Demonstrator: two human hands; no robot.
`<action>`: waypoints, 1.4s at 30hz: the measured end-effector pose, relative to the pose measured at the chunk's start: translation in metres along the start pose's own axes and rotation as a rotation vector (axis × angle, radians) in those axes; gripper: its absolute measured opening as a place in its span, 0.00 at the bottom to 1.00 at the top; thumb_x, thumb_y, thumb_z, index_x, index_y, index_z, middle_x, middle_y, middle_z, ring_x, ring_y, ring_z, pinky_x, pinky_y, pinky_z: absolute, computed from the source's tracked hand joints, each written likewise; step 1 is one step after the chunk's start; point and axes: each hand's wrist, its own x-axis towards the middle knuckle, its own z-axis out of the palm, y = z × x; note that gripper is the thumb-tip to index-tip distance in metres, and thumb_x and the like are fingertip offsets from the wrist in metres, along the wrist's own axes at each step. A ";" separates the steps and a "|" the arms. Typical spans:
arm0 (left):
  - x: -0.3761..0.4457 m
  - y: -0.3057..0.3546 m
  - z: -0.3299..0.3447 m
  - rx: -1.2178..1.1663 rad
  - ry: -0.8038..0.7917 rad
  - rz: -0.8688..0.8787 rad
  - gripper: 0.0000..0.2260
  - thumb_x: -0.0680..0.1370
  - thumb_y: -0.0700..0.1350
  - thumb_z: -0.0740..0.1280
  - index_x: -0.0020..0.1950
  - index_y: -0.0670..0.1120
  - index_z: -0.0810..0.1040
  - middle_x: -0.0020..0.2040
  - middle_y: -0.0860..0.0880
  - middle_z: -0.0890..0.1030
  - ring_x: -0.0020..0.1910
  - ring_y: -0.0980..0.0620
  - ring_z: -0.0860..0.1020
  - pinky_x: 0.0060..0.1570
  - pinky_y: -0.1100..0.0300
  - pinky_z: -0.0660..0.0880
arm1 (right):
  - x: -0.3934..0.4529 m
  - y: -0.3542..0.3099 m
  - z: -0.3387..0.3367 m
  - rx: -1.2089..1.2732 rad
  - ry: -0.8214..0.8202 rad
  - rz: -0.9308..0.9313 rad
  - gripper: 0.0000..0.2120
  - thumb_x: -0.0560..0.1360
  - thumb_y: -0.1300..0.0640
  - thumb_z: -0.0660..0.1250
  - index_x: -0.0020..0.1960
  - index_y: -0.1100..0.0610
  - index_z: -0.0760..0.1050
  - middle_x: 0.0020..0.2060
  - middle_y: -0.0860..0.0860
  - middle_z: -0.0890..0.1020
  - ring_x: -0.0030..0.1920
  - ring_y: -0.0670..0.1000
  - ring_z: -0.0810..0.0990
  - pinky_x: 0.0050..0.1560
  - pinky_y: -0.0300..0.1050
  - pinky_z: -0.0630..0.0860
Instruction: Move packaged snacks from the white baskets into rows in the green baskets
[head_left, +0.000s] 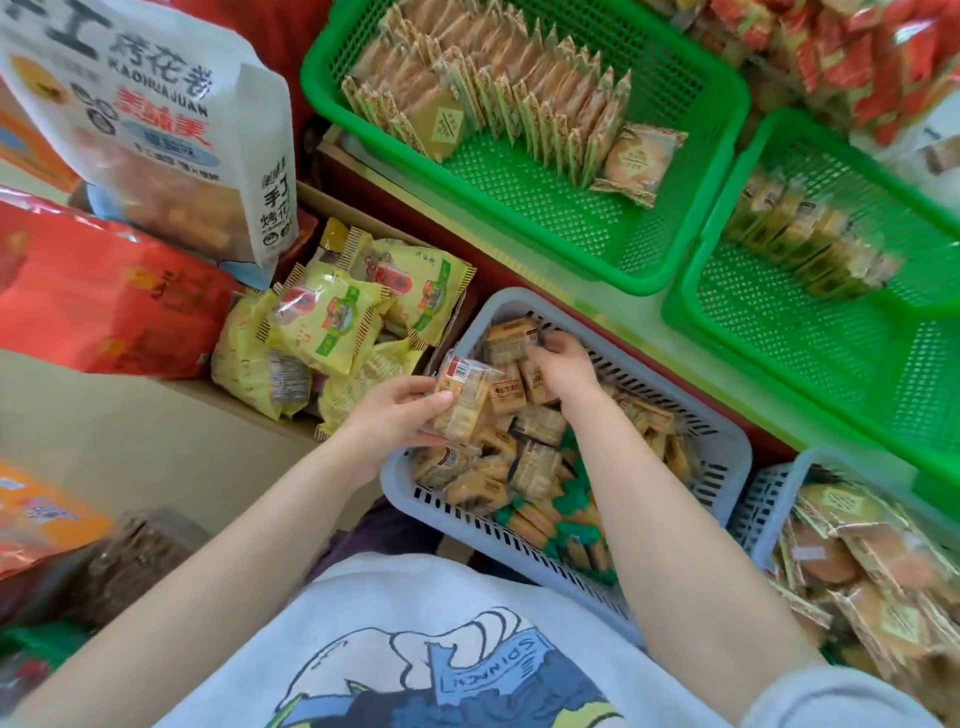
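A white basket (724, 462) in front of me is full of small tan snack packets. My left hand (400, 415) grips a stack of these packets (465, 397) at the basket's left rim. My right hand (563, 361) reaches into the far end of the basket, fingers curled on a packet (511, 335). A green basket (691, 218) beyond holds rows of upright cookie packets and one loose packet (639, 161). A second green basket (857, 358) on the right holds a short row of tan packets (810, 244).
Another white basket (769, 499) with round cake packets stands at the lower right. A cardboard box with yellow snack bags (332, 322) lies left of the white basket. Large white (156, 119) and red bags (104, 301) are stacked at the left. Red packets (852, 57) pile up at the top right.
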 end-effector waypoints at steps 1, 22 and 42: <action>-0.001 -0.001 -0.003 -0.016 -0.010 -0.002 0.23 0.78 0.44 0.72 0.70 0.40 0.73 0.60 0.42 0.82 0.52 0.46 0.85 0.52 0.51 0.82 | 0.002 -0.004 0.007 -0.012 -0.015 0.008 0.26 0.80 0.53 0.68 0.76 0.55 0.66 0.69 0.52 0.75 0.65 0.55 0.76 0.61 0.48 0.75; -0.009 0.055 0.075 -0.262 -0.232 0.033 0.16 0.81 0.49 0.66 0.69 0.52 0.71 0.65 0.42 0.78 0.61 0.40 0.80 0.54 0.41 0.80 | -0.111 0.019 -0.093 0.730 0.041 -0.200 0.04 0.81 0.55 0.67 0.54 0.53 0.73 0.46 0.50 0.82 0.42 0.48 0.82 0.39 0.44 0.77; 0.002 0.099 0.389 0.153 -0.257 0.324 0.10 0.79 0.50 0.65 0.59 0.50 0.75 0.52 0.50 0.79 0.49 0.53 0.78 0.47 0.59 0.72 | -0.115 0.096 -0.269 1.013 0.224 -0.254 0.19 0.79 0.50 0.68 0.66 0.57 0.71 0.58 0.58 0.84 0.51 0.57 0.85 0.52 0.55 0.81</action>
